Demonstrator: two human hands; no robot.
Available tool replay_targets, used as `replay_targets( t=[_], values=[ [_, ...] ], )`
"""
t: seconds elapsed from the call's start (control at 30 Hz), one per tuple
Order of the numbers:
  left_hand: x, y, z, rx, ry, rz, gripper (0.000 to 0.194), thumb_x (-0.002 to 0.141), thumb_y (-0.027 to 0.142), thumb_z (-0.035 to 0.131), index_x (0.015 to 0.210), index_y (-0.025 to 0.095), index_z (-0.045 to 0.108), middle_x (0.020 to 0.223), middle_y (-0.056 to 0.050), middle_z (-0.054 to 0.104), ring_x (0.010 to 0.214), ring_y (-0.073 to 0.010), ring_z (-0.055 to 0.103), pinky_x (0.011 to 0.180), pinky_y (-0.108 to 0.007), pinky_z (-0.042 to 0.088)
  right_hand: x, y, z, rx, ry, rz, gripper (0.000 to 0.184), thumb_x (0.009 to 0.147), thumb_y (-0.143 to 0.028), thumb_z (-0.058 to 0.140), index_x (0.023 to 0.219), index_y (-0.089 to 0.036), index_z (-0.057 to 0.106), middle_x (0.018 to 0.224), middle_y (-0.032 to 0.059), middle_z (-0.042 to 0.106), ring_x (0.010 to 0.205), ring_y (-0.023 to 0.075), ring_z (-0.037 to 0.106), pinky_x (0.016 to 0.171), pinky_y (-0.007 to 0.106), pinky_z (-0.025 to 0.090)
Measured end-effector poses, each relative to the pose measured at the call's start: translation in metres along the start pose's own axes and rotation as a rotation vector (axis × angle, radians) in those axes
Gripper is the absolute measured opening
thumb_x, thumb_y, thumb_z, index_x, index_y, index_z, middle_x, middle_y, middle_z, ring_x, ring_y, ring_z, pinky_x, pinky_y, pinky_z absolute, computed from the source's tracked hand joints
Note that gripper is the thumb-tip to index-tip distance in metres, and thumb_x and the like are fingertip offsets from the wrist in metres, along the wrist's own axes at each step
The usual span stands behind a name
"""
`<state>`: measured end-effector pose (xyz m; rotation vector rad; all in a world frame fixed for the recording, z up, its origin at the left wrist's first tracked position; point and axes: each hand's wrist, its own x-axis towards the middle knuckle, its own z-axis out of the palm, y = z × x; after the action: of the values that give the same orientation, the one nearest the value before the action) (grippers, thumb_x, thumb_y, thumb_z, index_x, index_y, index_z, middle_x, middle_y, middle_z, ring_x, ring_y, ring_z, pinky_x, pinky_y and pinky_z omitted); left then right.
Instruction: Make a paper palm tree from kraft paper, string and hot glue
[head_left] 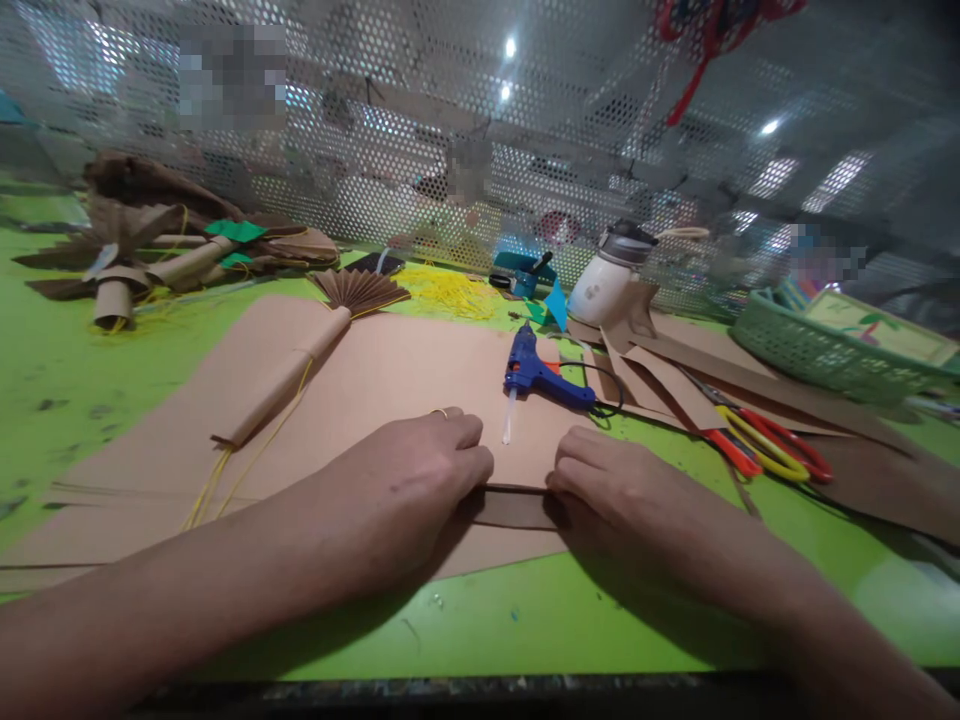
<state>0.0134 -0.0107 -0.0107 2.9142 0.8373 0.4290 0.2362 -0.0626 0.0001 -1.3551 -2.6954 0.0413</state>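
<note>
Brown paper fold [519, 508] lies crosswise between the hands

From my remote seat I see the fold close to the front edge of the green table [517, 625], a little right of the middle. Its long axis runs left to right, roughly parallel to that edge, one end pointing to each side.

The left hand [424, 465] is at its left end, the right hand [604, 475] at its right; neither is clearly nearer. I read the fingers of both as curled in and pinching the paper, though the fingertips are partly hidden. From each hand, the exposed stretch lies inward, toward the other. I cannot tell how many layers are gripped.

Just beyond, toward the far edge, a blue glue gun [534, 375] rests on paper, its nozzle pointing away and its clear glue stick [510, 415] toward the fold. Scissors [776, 445] lie off to the right.
</note>
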Motion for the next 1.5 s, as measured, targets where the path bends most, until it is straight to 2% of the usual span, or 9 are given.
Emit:
replay_targets(
  t=[0.27, 0.37, 0.57, 0.77, 0.9, 1.03, 1.13, 1.33, 1.5],
  values=[
    [0.005, 0.003, -0.025, -0.304, 0.035, -0.07, 0.018, 0.084, 0.014, 0.043, 0.077, 0.017, 0.059, 0.076, -0.001, 0.057, 0.071, -0.0139, 0.048, 0.062, -0.025, 0.034, 0.005, 0.0, -0.002, -0.128, 0.296, -0.247, 0.035, 0.092, -0.005, 0.038, 0.062, -0.013, 0.054, 0.066, 0.0069, 0.051, 0.063, 0.0162, 0.039, 0.055, 0.029, 0.032],
    [0.004, 0.001, -0.023, -0.422, -0.06, -0.103, 0.021, 0.086, 0.021, 0.044, 0.073, 0.016, 0.059, 0.068, 0.001, 0.053, 0.064, -0.0123, 0.045, 0.058, -0.024, 0.031, 0.005, -0.006, -0.005, -0.128, 0.35, -0.255, 0.036, 0.092, -0.004, 0.037, 0.062, -0.012, 0.056, 0.069, 0.0097, 0.054, 0.065, 0.0175, 0.041, 0.056, 0.031, 0.032],
    [0.005, -0.002, -0.014, -0.707, -0.213, -0.382, 0.042, 0.089, 0.047, 0.039, 0.065, 0.017, 0.057, 0.059, 0.004, 0.042, 0.057, -0.0106, 0.036, 0.05, -0.023, 0.027, 0.005, -0.009, -0.001, -0.093, 0.438, -0.272, 0.028, 0.09, -0.004, 0.043, 0.069, -0.009, 0.061, 0.076, 0.0128, 0.058, 0.069, 0.0192, 0.044, 0.059, 0.033, 0.037],
    [0.01, -0.004, -0.018, -0.769, -0.219, -0.48, 0.027, 0.082, 0.037, 0.051, 0.075, 0.018, 0.067, 0.064, 0.003, 0.055, 0.063, -0.0129, 0.048, 0.056, -0.023, 0.034, 0.005, -0.006, 0.003, 0.091, 0.48, -0.196, 0.016, 0.088, -0.004, 0.048, 0.09, -0.009, 0.063, 0.081, 0.0101, 0.057, 0.074, 0.0187, 0.048, 0.063, 0.033, 0.042],
    [0.009, 0.002, -0.017, -0.704, -0.156, -0.424, 0.023, 0.082, 0.03, 0.051, 0.076, 0.018, 0.069, 0.065, 0.003, 0.059, 0.064, -0.0133, 0.052, 0.058, -0.023, 0.036, 0.004, -0.005, -0.001, 0.397, 0.465, -0.039, 0.021, 0.086, -0.015, 0.058, 0.107, -0.014, 0.059, 0.098, 0.0099, 0.058, 0.089, 0.019, 0.055, 0.075, 0.032, 0.047],
    [0.007, 0.01, -0.02, -0.56, -0.037, -0.294, 0.023, 0.084, 0.027, 0.052, 0.078, 0.021, 0.073, 0.072, 0.0, 0.066, 0.07, -0.0141, 0.056, 0.062, -0.023, 0.039, 0.006, -0.005, -0.003, 0.548, 0.306, 0.096, 0.013, 0.09, -0.024, 0.055, 0.093, -0.016, 0.065, 0.079, 0.0041, 0.063, 0.072, 0.0145, 0.058, 0.065, 0.026, 0.046],
    [0.007, 0.011, -0.025, -0.488, -0.026, -0.241, 0.022, 0.085, 0.027, 0.054, 0.08, 0.021, 0.074, 0.07, -0.002, 0.068, 0.067, -0.0136, 0.057, 0.06, -0.023, 0.039, 0.007, -0.005, -0.002, 0.586, 0.285, 0.089, 0.018, 0.091, -0.022, 0.053, 0.08, -0.016, 0.067, 0.07, 0.0018, 0.063, 0.065, 0.0117, 0.057, 0.059, 0.023, 0.043],
    [0.007, 0.009, -0.024, -0.385, 0.016, -0.121, 0.023, 0.087, 0.024, 0.053, 0.077, 0.021, 0.074, 0.063, -0.001, 0.066, 0.061, -0.0122, 0.054, 0.059, -0.024, 0.037, 0.005, -0.004, -0.002, 0.551, 0.317, 0.003, 0.015, 0.089, -0.018, 0.054, 0.082, -0.015, 0.067, 0.068, 0.0015, 0.062, 0.062, 0.01, 0.057, 0.057, 0.02, 0.04],
    [0.006, 0.012, -0.023, -0.354, 0.011, -0.105, 0.023, 0.087, 0.021, 0.05, 0.075, 0.019, 0.07, 0.064, -0.001, 0.064, 0.063, -0.0124, 0.053, 0.06, -0.024, 0.035, 0.004, -0.004, -0.004, 0.504, 0.273, 0.009, 0.019, 0.091, -0.018, 0.052, 0.078, -0.015, 0.065, 0.065, 0.0002, 0.058, 0.059, 0.009, 0.053, 0.055, 0.02, 0.038]
  ],
)
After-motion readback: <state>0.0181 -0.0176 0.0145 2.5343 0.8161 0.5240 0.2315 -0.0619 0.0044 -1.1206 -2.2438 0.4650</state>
